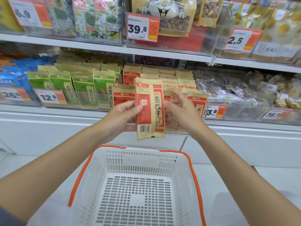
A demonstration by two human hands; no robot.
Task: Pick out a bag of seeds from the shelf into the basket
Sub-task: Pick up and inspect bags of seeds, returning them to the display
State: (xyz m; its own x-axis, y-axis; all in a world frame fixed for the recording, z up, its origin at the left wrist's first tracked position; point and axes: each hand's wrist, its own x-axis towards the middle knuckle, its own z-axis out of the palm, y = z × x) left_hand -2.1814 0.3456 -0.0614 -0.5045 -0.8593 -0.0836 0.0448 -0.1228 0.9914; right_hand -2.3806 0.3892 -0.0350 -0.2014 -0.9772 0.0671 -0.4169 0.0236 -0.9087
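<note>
1. Reading the bag of seeds (pixel 149 108) first: a kraft-and-red pack with the 洽洽 logo at its top, 香瓜子 running down a tan centre strip, and a barcode at its lower left corner.
2. My left hand (pixel 122 118) pinches the bag's 9 o'clock edge, thumb pressed flat on the red front, the other fingers curled behind it.
3. My right hand (pixel 180 111) sits at the bag's 3 o'clock edge with its fingers loosely bent. I cannot tell whether it pinches the pack or only touches it.
4. The bag is between my two hands, held in the air in front of the shelf (pixel 48 110) and above the far rim of the basket (pixel 141 150).
5. It stands upright, its long axis running 12 to 6, logo end at 12, barcode end at 6, printed face toward me.
6. The basket is white slotted plastic with orange handles, at 6 o'clock from the bag.
7. Behind the bag, rows of matching red bags (pixel 197 101) stand in a clear tray. At 9 o'clock from them, the green bags (pixel 83 90) read 原香瓜子.
8. Price tags I can read: 12.8 (pixel 50 97) under the green bags, 3.8 (pixel 214 112) at 3 o'clock of my right hand with its left part hidden, and 39.8 (pixel 142 27) at 12 o'clock.
9. At 11 o'clock, the green packs (pixel 91 22) carry the Korean character 김.
</note>
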